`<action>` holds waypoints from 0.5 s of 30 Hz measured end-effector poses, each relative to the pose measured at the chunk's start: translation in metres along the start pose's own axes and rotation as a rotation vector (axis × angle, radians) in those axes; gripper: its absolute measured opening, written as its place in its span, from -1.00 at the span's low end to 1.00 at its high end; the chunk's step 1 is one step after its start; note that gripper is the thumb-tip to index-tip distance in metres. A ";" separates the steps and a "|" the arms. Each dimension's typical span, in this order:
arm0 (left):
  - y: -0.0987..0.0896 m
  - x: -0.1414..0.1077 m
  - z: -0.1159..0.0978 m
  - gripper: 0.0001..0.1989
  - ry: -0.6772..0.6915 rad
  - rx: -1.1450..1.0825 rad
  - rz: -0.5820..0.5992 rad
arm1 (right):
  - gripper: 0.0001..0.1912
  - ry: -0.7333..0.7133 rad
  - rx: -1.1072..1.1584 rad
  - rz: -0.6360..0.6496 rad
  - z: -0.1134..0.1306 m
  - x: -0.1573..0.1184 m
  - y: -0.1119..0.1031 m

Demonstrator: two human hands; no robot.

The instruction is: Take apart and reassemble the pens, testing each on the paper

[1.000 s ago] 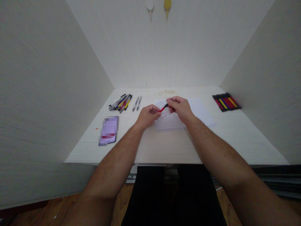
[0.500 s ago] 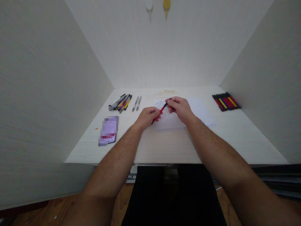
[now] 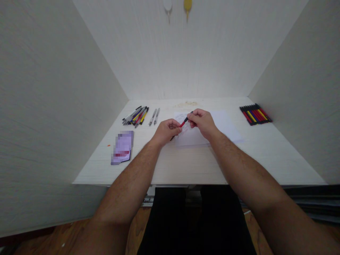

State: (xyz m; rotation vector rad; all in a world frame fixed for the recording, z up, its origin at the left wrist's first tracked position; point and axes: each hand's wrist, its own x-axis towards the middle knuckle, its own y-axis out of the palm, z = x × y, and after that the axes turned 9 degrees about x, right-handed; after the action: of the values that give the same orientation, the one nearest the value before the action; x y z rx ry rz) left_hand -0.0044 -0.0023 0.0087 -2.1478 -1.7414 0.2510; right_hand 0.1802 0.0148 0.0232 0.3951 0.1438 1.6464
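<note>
A red pen with black ends point(image 3: 182, 124) slants between my two hands, above the sheets of white paper point(image 3: 223, 129). My left hand point(image 3: 167, 132) is closed on its lower part, and the dark lower end pokes out below the fingers. At the upper black end, my right hand point(image 3: 201, 121) pinches the pen between thumb and fingers. Scribbled marks show on the paper's left side, partly covered by the hands.
Left of the paper lie two clear pens point(image 3: 154, 117) and a loose pile of mixed pens point(image 3: 136, 116). A blurred purple phone-like object point(image 3: 122, 147) is nearer me. A neat row of coloured pens point(image 3: 255, 114) lies by the right wall. Walls enclose the white desk point(image 3: 186, 166) on three sides.
My left hand's fingers have shifted slightly on the pen, its thumb now further over the red barrel. My right hand keeps its pinch almost in place.
</note>
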 end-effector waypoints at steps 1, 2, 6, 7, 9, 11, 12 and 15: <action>0.000 0.000 0.000 -0.77 0.000 0.006 -0.001 | -0.62 -0.003 0.002 0.003 0.000 0.000 0.000; 0.000 0.000 0.000 -0.77 -0.001 0.013 0.000 | -0.62 -0.005 0.007 0.004 0.000 0.000 0.000; -0.001 0.000 0.000 -0.80 0.005 0.015 -0.001 | -0.63 -0.010 0.022 -0.002 -0.002 0.000 -0.001; -0.001 0.001 0.000 -0.82 0.004 0.010 0.000 | -0.63 -0.012 0.025 -0.001 -0.002 0.001 -0.001; -0.001 0.002 0.001 -0.85 -0.002 -0.002 0.007 | -0.65 -0.010 0.030 -0.001 -0.003 0.001 -0.002; -0.001 0.003 0.003 -0.87 -0.004 -0.037 0.026 | -0.65 0.005 0.033 -0.001 -0.004 0.002 -0.003; 0.000 0.004 0.004 -0.86 -0.007 -0.060 0.040 | -0.66 0.013 0.034 0.002 -0.003 0.001 -0.003; 0.000 0.005 0.006 -0.85 -0.026 -0.105 0.081 | -0.66 0.027 0.042 0.024 -0.001 0.001 -0.003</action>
State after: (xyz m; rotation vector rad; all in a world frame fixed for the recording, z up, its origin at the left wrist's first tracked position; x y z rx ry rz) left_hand -0.0052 0.0032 0.0033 -2.3026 -1.7188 0.2143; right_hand 0.1821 0.0159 0.0211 0.4081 0.1945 1.6745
